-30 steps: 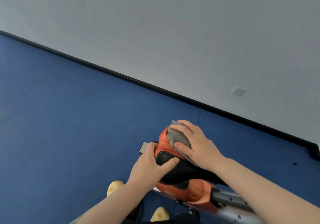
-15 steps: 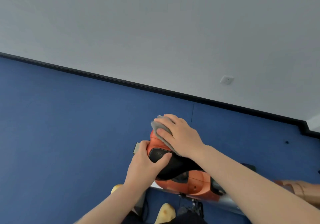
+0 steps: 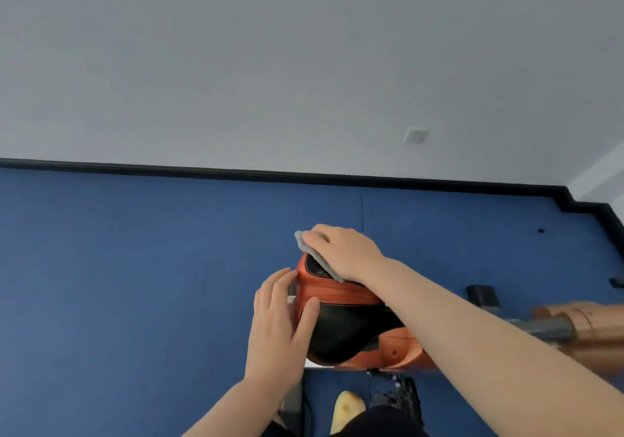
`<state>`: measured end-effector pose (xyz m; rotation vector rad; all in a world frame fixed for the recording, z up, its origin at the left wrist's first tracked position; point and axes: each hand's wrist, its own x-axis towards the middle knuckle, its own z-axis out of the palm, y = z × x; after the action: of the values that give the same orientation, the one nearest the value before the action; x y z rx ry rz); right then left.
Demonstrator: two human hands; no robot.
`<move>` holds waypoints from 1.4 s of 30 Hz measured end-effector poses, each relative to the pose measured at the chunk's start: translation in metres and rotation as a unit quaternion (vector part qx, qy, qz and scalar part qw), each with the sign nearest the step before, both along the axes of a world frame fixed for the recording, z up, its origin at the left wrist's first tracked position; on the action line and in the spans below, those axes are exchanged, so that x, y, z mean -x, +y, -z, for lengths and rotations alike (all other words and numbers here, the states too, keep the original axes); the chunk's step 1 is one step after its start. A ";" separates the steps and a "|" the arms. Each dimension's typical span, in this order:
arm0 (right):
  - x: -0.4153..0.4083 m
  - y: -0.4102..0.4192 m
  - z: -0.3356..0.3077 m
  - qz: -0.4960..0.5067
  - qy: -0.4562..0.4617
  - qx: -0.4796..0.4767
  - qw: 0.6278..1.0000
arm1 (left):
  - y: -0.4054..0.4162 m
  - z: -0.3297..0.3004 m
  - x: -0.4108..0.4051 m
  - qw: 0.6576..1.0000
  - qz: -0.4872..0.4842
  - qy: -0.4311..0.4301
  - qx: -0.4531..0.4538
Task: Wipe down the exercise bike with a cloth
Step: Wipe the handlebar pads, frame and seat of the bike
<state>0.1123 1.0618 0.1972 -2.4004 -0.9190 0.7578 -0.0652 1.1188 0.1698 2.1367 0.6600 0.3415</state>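
One exercise bike, one cloth and two bare hands fill the lower middle of the frame. The bike's seat (image 3: 341, 328), orange with black padded panels, sits just below centre, and more of the orange bike body (image 3: 401, 352) shows beneath it, with a grey tube and a further orange part (image 3: 587, 322) blurred at the right edge. The right hand (image 3: 344, 254) lies palm down on the far, upper end of the seat, fingers curled over the single grey cloth (image 3: 304, 242), pressing it against the seat; a corner of the cloth sticks out past the fingertips to the upper left and its edge shows along the underside of the palm. The right forearm runs from the lower right corner up to the seat and hides part of the seat's right side. The left hand (image 3: 280, 332) comes up from the bottom centre and rests against the seat's left side, fingers fairly straight and spread, thumb laid on the black panel; it holds nothing. A blue floor (image 3: 135, 284) lies all around, meeting a grey-white wall (image 3: 270, 65) at a black skirting strip (image 3: 202, 171) across the middle of the frame. One white wall socket (image 3: 416, 135) sits right of centre on the wall. One yellow shoe tip (image 3: 347, 406) shows at the bottom edge, beside dark bike parts too blurred to identify, and a small dark block (image 3: 481, 295) stands on the floor at right.
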 end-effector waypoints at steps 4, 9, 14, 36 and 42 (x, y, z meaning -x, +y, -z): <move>0.021 -0.025 0.005 -0.048 -0.097 -0.073 0.991 | 0.013 -0.011 -0.014 0.999 0.033 -0.021 0.004; 0.018 -0.062 0.002 0.138 -0.122 0.130 0.974 | 0.018 -0.010 -0.030 0.996 0.089 -0.023 0.007; 0.079 -0.033 0.004 0.183 -0.238 0.031 0.953 | 0.015 -0.009 -0.045 0.993 0.113 -0.030 0.019; 0.138 -0.026 0.015 0.316 -0.213 0.078 0.921 | 0.025 0.001 -0.050 0.975 0.214 -0.053 0.032; 0.122 -0.044 0.015 0.429 -0.185 0.068 0.881 | 0.031 -0.002 -0.051 0.965 0.257 -0.050 -0.013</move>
<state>-0.0096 1.0176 0.1819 -2.7371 0.1575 0.0160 -0.0144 1.1496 0.1717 2.2056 0.0298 0.1686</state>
